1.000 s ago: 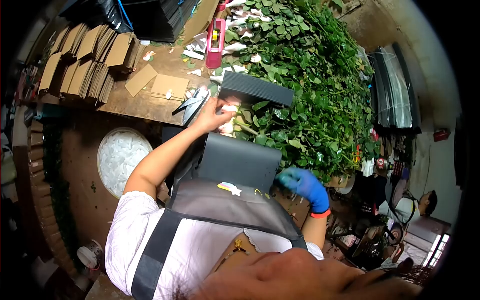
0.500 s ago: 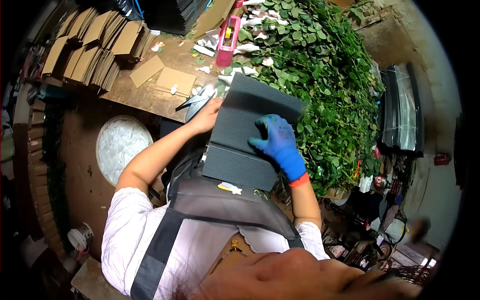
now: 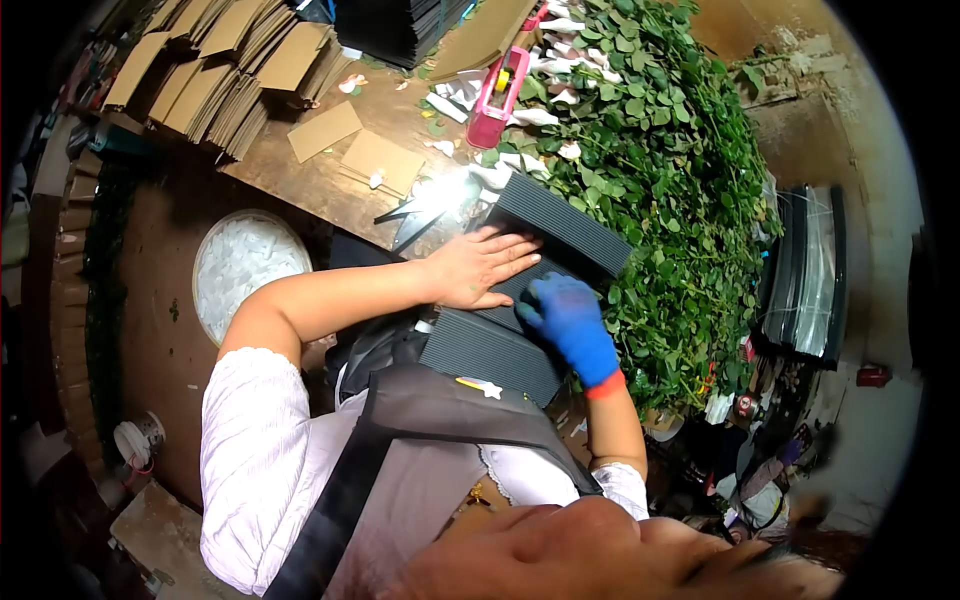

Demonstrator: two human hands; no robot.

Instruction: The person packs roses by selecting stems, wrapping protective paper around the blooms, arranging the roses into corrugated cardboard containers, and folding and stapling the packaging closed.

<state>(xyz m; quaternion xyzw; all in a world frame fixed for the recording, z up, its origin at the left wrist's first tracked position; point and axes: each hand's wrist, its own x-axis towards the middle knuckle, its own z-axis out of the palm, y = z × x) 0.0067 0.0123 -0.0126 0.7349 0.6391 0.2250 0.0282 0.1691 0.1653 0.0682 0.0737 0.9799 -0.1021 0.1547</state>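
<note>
A black corrugated cardboard sheet [image 3: 490,352] lies over my lap, creased, with its far panel tilted up. My bare left hand [image 3: 485,268] rests flat on the sheet's middle, fingers stretched out and thumb apart. Close beside it, my right hand [image 3: 570,322], in a blue glove with a red cuff, touches the sheet near the raised panel. The gloved thumb and fingers are bent with a gap between them. Just beyond the left hand, scissors [image 3: 405,215] lie at the table edge under a bright glare.
Leafy green stems [image 3: 670,200] are heaped at the right. The wooden table [image 3: 270,185] bears brown cardboard stacks [image 3: 190,90], loose cards [image 3: 380,165] and a pink tape dispenser [image 3: 495,100]. A round tub of white pieces [image 3: 250,270] stands at left, and dark bundled sheets [image 3: 805,270] at far right.
My left hand has moved from the sheet's left edge onto its surface. The far panel has been bent up along a crease. My gloved hand has shifted slightly, staying on the sheet.
</note>
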